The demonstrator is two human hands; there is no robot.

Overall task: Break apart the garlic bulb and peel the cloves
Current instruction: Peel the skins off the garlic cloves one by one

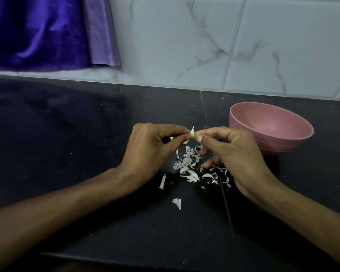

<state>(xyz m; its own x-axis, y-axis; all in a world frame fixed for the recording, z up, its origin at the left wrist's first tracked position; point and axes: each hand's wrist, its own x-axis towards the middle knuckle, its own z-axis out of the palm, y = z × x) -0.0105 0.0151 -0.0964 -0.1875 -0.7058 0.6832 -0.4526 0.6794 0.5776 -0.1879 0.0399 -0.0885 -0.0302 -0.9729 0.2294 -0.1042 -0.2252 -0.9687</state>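
My left hand [148,148] and right hand [232,152] pinched one clove [192,133] between fingertips above the tabletop [86,134], its long axis upright, tip toward twelve o'clock; skins [192,165] lay below, bowl [271,130] at three o'clock.

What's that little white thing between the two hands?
In the head view, a garlic clove sits between the left hand and the right hand, pinched by fingertips of both. Below them, peeled skins litter the black counter.
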